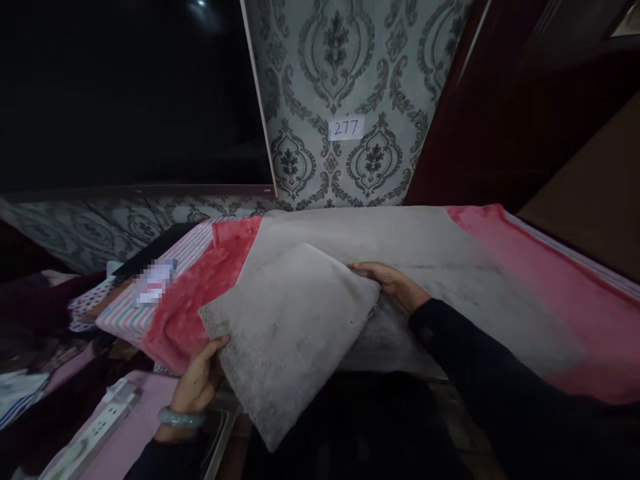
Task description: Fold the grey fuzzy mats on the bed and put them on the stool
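Where my dark left sleeve ends, low between seven and eight o'clock, a pale bangle rings the wrist. A white power strip lies at eight o'clock on a pink surface. My left hand, just above the bangle, pinches the left edge of a grey cloth, thumb on the near face. My right hand, at four o'clock, grips the right-hand corner of the same cloth, its dark sleeve running off toward five o'clock. The cloth hangs between my two hands a little past six o'clock, turned like a diamond, one corner pointing down and darker blotches showing on its lower part.

Behind it a larger grey covering spreads across the middle, with red plush fabric showing toward eight o'clock and pink fabric toward half past three. Beyond the red plush, near nine o'clock, a blurred packet rests on striped fabric.

Farther back, a dark television fills ten o'clock, patterned wallpaper rises at twelve, bearing a white label reading 277, and a dark red panel stands at two.
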Demonstrator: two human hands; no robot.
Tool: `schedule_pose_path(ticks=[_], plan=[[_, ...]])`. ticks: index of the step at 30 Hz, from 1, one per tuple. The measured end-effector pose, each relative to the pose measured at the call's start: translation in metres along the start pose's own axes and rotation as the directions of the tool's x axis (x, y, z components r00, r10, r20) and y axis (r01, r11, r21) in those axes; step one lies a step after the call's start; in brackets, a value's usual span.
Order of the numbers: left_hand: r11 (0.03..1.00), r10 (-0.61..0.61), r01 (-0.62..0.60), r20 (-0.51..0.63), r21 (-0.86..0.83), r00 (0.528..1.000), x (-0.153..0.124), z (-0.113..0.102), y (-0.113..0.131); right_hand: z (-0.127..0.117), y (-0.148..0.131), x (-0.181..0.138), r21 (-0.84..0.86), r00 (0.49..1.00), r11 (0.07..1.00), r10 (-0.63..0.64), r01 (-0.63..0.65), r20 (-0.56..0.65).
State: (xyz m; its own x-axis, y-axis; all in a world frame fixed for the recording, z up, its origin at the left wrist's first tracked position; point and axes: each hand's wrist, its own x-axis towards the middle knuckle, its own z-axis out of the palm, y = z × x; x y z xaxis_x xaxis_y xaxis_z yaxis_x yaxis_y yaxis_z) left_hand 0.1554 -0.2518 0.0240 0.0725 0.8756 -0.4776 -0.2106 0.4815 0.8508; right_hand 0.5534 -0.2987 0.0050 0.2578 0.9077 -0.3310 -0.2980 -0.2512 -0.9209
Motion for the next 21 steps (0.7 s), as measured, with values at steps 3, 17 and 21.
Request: schedule_pose_path(ticks=[3, 17, 21], plan=[[0.996, 0.087, -0.087, 0.040, -0.001, 0.995, -0.001, 0.002, -0.003, 0.012, -0.011, 0.016, -0.211, 0.996, 0.974, -0.088, 0.082, -0.017], [0.883, 0.354, -0.447, 0.423, 0.141, 0.834, 0.054, 0.083, 0.085, -0.020, -0.044, -0.046, -0.367, 0.809, 0.815, -0.545, 0.449, -0.220], [0.689, 0.366, -0.559, 0.445, 0.461, 0.818, 0.096, 0.132, 0.078, -0.048, -0.012, -0.060, -0.363, 0.818, 0.876, -0.447, 0.319, -0.361]])
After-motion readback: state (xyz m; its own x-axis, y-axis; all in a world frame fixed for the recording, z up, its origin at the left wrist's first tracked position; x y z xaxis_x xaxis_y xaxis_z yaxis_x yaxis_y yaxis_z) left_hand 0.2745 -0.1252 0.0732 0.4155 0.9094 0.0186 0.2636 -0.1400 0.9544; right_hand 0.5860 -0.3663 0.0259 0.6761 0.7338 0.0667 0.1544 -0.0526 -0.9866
